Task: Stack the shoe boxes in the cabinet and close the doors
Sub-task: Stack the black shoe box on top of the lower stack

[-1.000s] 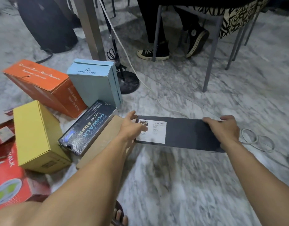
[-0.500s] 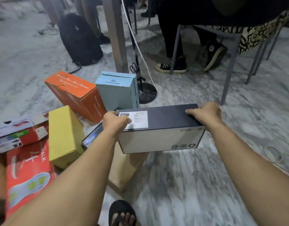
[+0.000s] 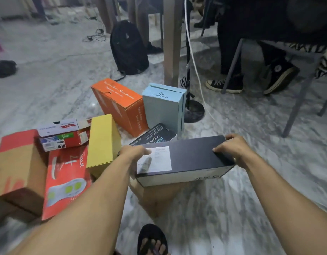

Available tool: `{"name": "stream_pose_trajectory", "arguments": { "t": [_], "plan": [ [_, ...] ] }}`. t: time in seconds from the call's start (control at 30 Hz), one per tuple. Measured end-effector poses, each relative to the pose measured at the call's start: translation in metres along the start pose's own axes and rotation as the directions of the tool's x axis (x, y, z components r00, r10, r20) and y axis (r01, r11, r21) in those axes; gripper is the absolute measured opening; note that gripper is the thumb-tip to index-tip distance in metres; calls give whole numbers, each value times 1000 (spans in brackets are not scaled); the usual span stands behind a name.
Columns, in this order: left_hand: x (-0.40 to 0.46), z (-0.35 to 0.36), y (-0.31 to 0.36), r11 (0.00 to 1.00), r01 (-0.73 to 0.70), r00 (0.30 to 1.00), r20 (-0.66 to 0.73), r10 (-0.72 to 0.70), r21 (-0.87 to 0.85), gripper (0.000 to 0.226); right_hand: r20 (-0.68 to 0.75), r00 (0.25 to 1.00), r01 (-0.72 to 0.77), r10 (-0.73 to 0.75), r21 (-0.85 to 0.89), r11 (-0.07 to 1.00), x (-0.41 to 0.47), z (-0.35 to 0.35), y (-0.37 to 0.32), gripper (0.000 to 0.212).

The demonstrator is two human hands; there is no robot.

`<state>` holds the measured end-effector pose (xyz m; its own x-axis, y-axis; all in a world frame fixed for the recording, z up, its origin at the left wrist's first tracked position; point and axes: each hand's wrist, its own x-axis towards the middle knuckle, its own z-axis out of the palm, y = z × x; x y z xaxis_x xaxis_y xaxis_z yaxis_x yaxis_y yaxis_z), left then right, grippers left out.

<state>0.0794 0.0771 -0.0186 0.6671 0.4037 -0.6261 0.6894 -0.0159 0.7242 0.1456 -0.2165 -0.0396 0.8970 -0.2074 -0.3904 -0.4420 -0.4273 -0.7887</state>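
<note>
The person holds a dark box (image 3: 186,159) with both hands, above the marble floor (image 3: 251,199). It is a long rectangular shoe box of smooth matte cardboard, dark on the lid and pale on the front side, with a white label (image 3: 155,160) near its left end; the print on the label is too blurred to read. The left hand (image 3: 135,153) grips the left end with curled fingers, the thumb lying over the label. The right hand (image 3: 232,148) grips the right end, fingers bent over the far edge.

Directly under the dark box stands a plain brown carton (image 3: 155,197), mostly hidden by it. Just behind the dark box lies a black box (image 3: 155,135) with glossy print, only partly visible. Behind that one a light blue box (image 3: 163,107) stands upright, and an orange box (image 3: 120,105) leans beside it. To the left of the dark box stands a yellow box (image 3: 103,144), then a red flat box (image 3: 67,181), a small white and red box (image 3: 63,134) and a brown and red carton (image 3: 17,168), which is cut off by the frame edge. All boxes are closed, so I cannot tell what they contain.

Near the bottom, below the dark box, 1 foot in a black sandal (image 3: 151,240) is visible.
</note>
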Motion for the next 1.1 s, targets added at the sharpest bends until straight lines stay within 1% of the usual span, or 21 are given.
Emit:
{"name": "stream_pose_trajectory", "arguments": {
  "t": [0.07, 0.1, 0.17, 0.2, 0.23, 0.3, 0.37, 0.43, 0.5, 0.6, 0.67, 0.73, 0.8, 0.83, 0.87, 0.93, 0.97, 1.0, 1.1],
  "plan": [
    [1, -12, 5, 1000, -24, 999, 31, 25, -6, 58, -5, 1000, 16, -15, 68, 998, -9, 0, -10, 52],
    [-1, -20, 9, 999, -40, 998, 46, 40, -3, 67, -1, 1000, 21, -21, 115, 993, -13, 0, -17, 55],
    [-13, -41, 18, 998, -65, 997, 48, 64, 15, 93, 17, 1000, 17, -21, 199, 980, -22, 2, -33, 72],
    [-19, -53, 22, 997, -77, 997, 24, 77, 17, 93, 19, 999, 33, -39, 221, 975, -26, 5, -43, 74],
    [-31, -65, 27, 995, -96, 995, 12, 96, 21, 83, 30, 996, 77, -87, 240, 968, -32, 9, -53, 67],
    [-47, -93, 33, 991, -137, 990, -33, 137, 6, 57, 82, 978, 164, -192, 266, 950, -47, 19, -75, 43],
    [-59, -125, 34, 984, -177, 982, -78, 174, -28, 43, 176, 949, 211, -263, 266, 941, -61, 32, -97, 29],
    [-71, -160, 30, 973, -229, 967, -126, 222, -40, 29, 271, 911, 245, -312, 254, 936, -74, 47, -118, 24],
    [-84, -192, 23, 961, -273, 950, -169, 262, -51, 26, 338, 871, 286, -357, 241, 927, -87, 65, -138, 24],
    [-106, -234, 10, 947, -319, 922, -246, 298, -47, 37, 443, 779, 368, -444, 251, 895, -107, 93, -166, 40],
    [-125, -257, 0, 947, -321, 909, -287, 302, -21, 52, 496, 709, 446, -501, 235, 864, -121, 111, -182, 36],
    [-147, -279, -13, 950, -307, 893, -327, 310, 63, 66, 540, 633, 546, -555, 196, 814, -138, 125, -196, 36],
    [-169, -298, -27, 946, -297, 861, -392, 323, 127, 63, 559, 579, 641, -594, 138, 755, -160, 136, -208, 53],
    [-180, -306, -35, 943, -299, 842, -425, 333, 147, 57, 555, 565, 679, -611, 109, 726, -171, 140, -214, 65],
    [-191, -315, -43, 942, -296, 824, -456, 336, 159, 50, 555, 547, 711, -627, 89, 698, -183, 143, -219, 69],
    [-216, -330, -59, 944, -282, 803, -497, 329, 169, 41, 597, 469, 764, -651, 97, 638, -206, 151, -227, 64],
    [-229, -336, -67, 947, -276, 798, -510, 320, 163, 41, 621, 426, 783, -658, 111, 612, -217, 156, -230, 61],
    [-242, -343, -76, 950, -267, 788, -531, 311, 161, 48, 636, 387, 799, -667, 129, 587, -228, 161, -232, 60],
    [-279, -364, -104, 962, -211, 737, -619, 272, 171, 83, 680, 265, 848, -684, 174, 501, -260, 179, -240, 60]
  ]
}}
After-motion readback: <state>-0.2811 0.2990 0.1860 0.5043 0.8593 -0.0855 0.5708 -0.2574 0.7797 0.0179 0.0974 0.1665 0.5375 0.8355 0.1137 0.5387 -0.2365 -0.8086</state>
